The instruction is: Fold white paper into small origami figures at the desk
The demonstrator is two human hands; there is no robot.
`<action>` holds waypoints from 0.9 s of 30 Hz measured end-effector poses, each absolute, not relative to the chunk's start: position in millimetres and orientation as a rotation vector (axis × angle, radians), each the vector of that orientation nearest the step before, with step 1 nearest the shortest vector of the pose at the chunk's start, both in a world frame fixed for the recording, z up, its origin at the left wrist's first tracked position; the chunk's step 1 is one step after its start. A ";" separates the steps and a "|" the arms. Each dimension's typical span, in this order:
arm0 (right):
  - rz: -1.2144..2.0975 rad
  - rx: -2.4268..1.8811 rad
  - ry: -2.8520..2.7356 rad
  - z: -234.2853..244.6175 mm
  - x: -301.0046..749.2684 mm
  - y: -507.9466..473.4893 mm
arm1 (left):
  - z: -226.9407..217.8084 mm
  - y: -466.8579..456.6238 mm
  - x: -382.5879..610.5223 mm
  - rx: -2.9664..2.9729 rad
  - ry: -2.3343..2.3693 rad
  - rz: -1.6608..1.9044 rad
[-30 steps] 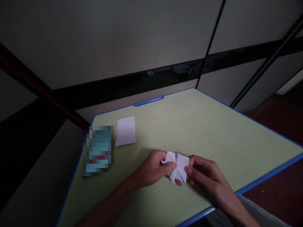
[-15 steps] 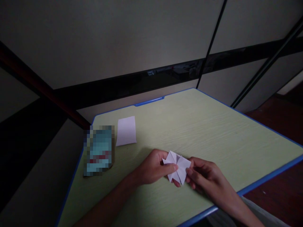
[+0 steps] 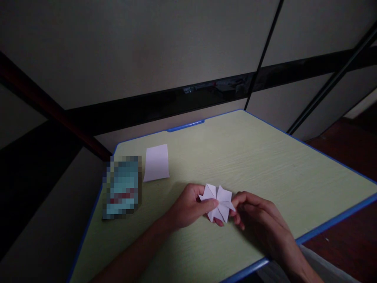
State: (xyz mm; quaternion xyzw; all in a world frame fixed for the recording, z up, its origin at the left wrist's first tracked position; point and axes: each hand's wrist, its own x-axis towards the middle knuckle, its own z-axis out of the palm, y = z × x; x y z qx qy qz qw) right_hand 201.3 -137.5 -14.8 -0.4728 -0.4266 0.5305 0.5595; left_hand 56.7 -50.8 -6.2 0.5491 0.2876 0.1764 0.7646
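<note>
A small white folded paper piece [image 3: 218, 201] with several pointed flaps is held just above the pale green desk [image 3: 265, 165]. My left hand [image 3: 188, 206] pinches its left side, thumb on top and fingers underneath. My right hand [image 3: 259, 218] touches the piece's right edge with curled fingertips. Both forearms come in from the lower edge of the view.
A flat white sheet of paper [image 3: 156, 162] lies on the desk at the back left. Beside it sits a blurred blue-and-red packet [image 3: 122, 186] near the left edge. The desk has a blue rim; a wall with dark rails stands behind it.
The folded piece has turned slightly and shifted a little left and up. My right fingers have slid off its top and now only touch its right edge.
</note>
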 end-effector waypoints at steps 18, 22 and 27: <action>1.055 -1.457 -1.373 -9.1 194.4 -139.3 | 0.3 -60.2 60.1 1.285 0.768 0.473; 1.036 -1.464 -1.427 -9.2 193.4 -139.2 | -0.4 -60.5 60.2 1.302 0.771 0.570; 1.076 -1.447 -1.348 -9.9 192.4 -136.0 | -4.9 -59.1 58.9 1.297 0.813 0.625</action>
